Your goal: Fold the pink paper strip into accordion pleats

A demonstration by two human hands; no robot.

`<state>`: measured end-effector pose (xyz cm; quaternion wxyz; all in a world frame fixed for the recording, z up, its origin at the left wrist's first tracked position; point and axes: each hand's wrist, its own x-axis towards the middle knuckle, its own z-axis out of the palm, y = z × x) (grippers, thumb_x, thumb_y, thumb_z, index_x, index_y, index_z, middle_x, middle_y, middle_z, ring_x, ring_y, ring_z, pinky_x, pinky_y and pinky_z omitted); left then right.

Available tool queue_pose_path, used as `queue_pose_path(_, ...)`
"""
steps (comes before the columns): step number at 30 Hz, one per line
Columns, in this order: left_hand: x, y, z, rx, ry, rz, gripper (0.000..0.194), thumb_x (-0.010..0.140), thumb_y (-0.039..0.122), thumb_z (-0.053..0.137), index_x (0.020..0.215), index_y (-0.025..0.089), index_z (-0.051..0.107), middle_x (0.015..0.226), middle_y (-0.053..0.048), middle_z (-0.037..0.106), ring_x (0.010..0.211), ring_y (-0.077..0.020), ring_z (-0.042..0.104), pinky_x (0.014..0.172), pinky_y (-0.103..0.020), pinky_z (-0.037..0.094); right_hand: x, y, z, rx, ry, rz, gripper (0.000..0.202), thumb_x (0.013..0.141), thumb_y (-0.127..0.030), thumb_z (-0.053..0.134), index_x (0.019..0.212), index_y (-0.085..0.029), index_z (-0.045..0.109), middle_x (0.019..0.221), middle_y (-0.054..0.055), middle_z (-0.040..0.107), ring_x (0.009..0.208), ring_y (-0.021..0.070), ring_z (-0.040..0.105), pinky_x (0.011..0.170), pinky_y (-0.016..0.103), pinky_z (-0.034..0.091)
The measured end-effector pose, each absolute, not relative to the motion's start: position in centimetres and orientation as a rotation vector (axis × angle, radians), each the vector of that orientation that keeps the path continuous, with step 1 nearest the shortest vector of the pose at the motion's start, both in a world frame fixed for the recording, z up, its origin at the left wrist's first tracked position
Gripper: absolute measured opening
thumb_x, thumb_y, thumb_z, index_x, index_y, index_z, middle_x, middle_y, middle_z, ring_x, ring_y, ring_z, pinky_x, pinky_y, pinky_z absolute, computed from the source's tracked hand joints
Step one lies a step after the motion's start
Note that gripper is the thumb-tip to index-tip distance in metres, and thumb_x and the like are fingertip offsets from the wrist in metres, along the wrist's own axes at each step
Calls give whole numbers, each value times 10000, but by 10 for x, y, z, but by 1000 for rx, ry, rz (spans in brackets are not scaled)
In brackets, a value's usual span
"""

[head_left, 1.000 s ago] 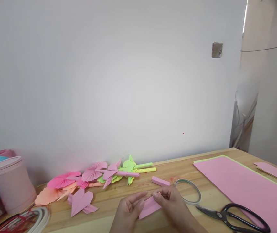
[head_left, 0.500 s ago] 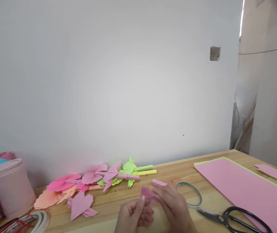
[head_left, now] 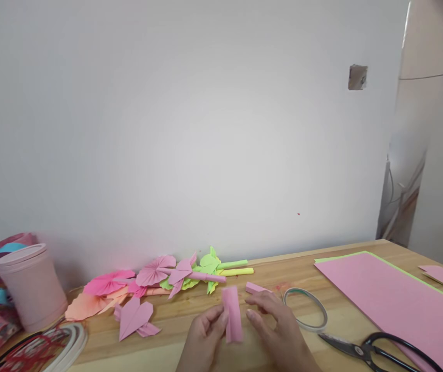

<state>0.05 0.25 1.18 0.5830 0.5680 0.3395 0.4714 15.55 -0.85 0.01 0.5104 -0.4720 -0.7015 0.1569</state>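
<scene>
Between thumb and fingers, my left hand (head_left: 205,333) pinches a narrow folded strip of pink paper (head_left: 232,315), held upright with creases along its length. My right hand (head_left: 273,325) is just right of the strip, thumb and fingers apart, holding nothing. Behind the right fingertips lies a small folded pink paper piece (head_left: 258,287) on the table. A roll of tape (head_left: 325,316) rests beside the right hand. Black-handled scissors (head_left: 359,351) lie further right, blades pointing left.
Folded paper fans and flowers (head_left: 155,271) in pink, orange and green lie along the wall. A pink folded heart (head_left: 136,316) is in front of them. At left stand a pink canister (head_left: 33,289) and coiled cords (head_left: 66,346). Pink sheets (head_left: 392,294) cover the right side.
The pink strip has turned upright and shows its length now. My right hand has come away from it and opened, while the left keeps its pinch. The view has shifted slightly.
</scene>
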Motion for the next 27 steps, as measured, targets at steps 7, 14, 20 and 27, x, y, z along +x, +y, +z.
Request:
queue_pose_path(7, 8, 2, 8, 1373, 767, 1055, 296, 683, 242, 537, 969, 182, 579, 971, -59, 642, 901, -200, 552, 821, -317, 396, 144, -8, 2, -1069, -1466, 927, 230, 658, -331, 533, 643, -125, 635, 590, 22, 608, 581, 161, 525, 522, 233, 394)
queue_pose_path(14, 9, -2, 14, 1682, 889, 972, 262, 738, 275, 448, 931, 196, 608, 908, -18, 663, 865, -199, 547, 801, -291, 390, 143, -6, -1, -1060, -1434, 978, 199, 643, -272, 541, 583, -85, 574, 520, -9, 482, 523, 120, 433, 491, 223, 333)
queue_pose_path(20, 11, -7, 15, 1644, 919, 900, 306, 750, 303, 410, 977, 170, 567, 968, -40, 613, 939, -194, 482, 862, -270, 319, 143, -7, -3, -997, -1390, 1017, 180, 636, -276, 559, 558, -115, 578, 532, -14, 507, 539, 118, 440, 502, 212, 337)
queue_pose_path(27, 16, -6, 11, 1694, 937, 857, 358, 745, 365, 390, 965, 113, 517, 554, 47, 392, 524, -107, 354, 548, -226, 339, 147, -6, 2, -895, -1482, 996, 240, 682, -308, 513, 588, -119, 627, 531, 12, 558, 545, 143, 470, 526, 238, 351)
